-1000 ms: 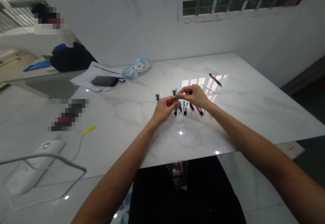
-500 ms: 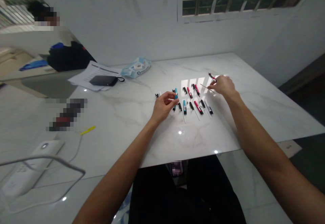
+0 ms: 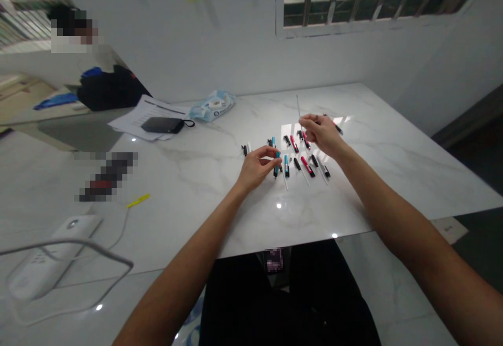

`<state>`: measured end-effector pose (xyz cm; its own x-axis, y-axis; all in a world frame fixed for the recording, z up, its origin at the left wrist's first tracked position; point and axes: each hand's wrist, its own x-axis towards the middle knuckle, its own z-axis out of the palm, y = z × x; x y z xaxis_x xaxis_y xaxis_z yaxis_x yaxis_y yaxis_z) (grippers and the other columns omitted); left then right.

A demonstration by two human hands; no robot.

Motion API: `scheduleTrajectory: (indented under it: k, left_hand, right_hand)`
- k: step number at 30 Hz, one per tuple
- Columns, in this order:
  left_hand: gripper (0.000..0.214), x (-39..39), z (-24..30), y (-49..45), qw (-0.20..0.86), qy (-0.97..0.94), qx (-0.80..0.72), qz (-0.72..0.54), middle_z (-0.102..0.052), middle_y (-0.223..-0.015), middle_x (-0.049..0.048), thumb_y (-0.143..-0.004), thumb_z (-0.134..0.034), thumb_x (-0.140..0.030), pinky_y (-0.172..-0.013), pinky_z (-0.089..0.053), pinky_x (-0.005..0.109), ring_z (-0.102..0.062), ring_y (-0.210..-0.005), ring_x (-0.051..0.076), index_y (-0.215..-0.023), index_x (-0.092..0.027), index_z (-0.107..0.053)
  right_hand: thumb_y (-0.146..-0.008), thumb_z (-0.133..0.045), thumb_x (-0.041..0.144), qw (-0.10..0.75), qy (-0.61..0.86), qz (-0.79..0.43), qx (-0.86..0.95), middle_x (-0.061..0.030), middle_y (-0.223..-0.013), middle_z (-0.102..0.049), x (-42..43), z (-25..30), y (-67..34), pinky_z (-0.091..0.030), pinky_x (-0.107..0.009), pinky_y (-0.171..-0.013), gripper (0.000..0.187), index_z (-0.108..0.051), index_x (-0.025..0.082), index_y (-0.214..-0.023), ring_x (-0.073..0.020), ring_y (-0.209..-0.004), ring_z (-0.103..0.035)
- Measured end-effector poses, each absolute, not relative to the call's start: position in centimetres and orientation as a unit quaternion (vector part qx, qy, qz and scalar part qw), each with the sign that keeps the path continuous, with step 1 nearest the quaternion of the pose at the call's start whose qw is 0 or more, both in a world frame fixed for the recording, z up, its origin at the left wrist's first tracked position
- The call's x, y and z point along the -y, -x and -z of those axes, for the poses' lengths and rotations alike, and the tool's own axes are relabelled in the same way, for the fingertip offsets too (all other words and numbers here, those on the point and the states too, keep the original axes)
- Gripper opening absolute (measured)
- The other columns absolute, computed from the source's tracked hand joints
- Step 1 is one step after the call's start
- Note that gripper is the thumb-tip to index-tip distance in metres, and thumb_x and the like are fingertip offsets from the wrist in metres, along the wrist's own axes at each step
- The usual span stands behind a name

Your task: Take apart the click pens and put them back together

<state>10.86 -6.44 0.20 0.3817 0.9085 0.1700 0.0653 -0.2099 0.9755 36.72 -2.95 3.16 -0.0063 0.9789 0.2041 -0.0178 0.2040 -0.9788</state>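
Note:
My left hand pinches a blue pen barrel with a black end, held steeply just above the table. In the fingertips of my right hand is a thin pen refill, pointing upward. Around the hands lie several pen parts: a blue barrel, a red barrel, a white barrel and black caps such as this cap. Thin white refills lie beside some of them. Behind my right hand a red and black pen is partly hidden.
The pens lie on a white marbled table. Farther left are a blue packet, papers with a black phone-like object, and a white power strip with a cable. A person sits beyond the table's left side.
My right hand has moved left from beside the red and black pen, and the refill now stands more upright. My left hand has shifted slightly right with the blue barrel.

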Motion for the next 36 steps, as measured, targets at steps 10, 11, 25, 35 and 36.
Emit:
scheduleTrajectory:
  k: [10,11,25,35,36]
  left_hand:
    - [0.037,6.7,-0.4,-10.9,0.509,-0.651,-0.375,-0.421,-0.078,-0.103,0.0055,-0.081,-0.090,-0.038,-0.075,-0.063,0.028,-0.080,-0.082,0.018,-0.107,-0.017,-0.076]
    - [0.037,6.7,-0.5,-10.9,0.511,-0.649,-0.374,-0.421,-0.078,-0.102,0.0053,-0.080,-0.090,-0.038,-0.075,-0.063,0.028,-0.080,-0.082,0.017,-0.106,-0.016,-0.076]
    - [0.026,5.9,-0.8,-10.9,0.497,-0.638,-0.355,-0.469,-0.076,-0.100,0.0044,-0.095,-0.071,-0.027,-0.089,-0.063,0.033,-0.073,-0.083,0.013,-0.120,-0.019,-0.068]
    - [0.032,5.8,-1.1,-10.8,0.474,-0.623,-0.393,-0.483,-0.064,-0.085,0.0011,-0.099,-0.051,-0.020,-0.064,-0.050,0.024,-0.056,-0.068,0.011,-0.125,-0.023,-0.069]
    - [0.027,5.7,-1.1,-10.8,0.472,-0.625,-0.389,-0.485,-0.061,-0.081,0.0006,-0.102,-0.051,-0.025,-0.060,-0.046,0.024,-0.053,-0.065,0.011,-0.121,-0.023,-0.071]
  right_hand:
    - [-0.074,-0.097,0.054,0.490,0.305,-0.644,0.502,0.0152,-0.056,-0.030,5.8,-2.6,-31.2,-0.013,-0.029,-0.049,0.048,-0.064,0.023,-0.090,-0.0057,-0.049,-0.016]
    - [-0.075,-0.097,0.054,0.484,0.309,-0.643,0.506,0.0148,-0.056,-0.030,5.7,-2.5,-31.2,-0.013,-0.030,-0.049,0.047,-0.064,0.023,-0.090,-0.0059,-0.049,-0.017]
    - [-0.087,-0.072,0.055,0.549,0.396,-0.598,0.429,0.0058,-0.069,-0.042,3.6,-1.6,-32.8,-0.024,-0.028,-0.052,0.035,-0.053,0.026,-0.086,-0.0108,-0.057,-0.030]
    - [-0.087,-0.081,0.052,0.527,0.472,-0.470,0.527,-0.0024,-0.085,-0.065,3.5,-0.9,-33.9,-0.045,-0.029,-0.068,0.030,-0.077,0.024,-0.096,-0.0149,-0.076,-0.054]
    - [-0.086,-0.082,0.052,0.520,0.479,-0.447,0.549,-0.0029,-0.088,-0.067,3.6,-0.9,-34.0,-0.045,-0.030,-0.069,0.032,-0.080,0.023,-0.098,-0.0147,-0.077,-0.054]
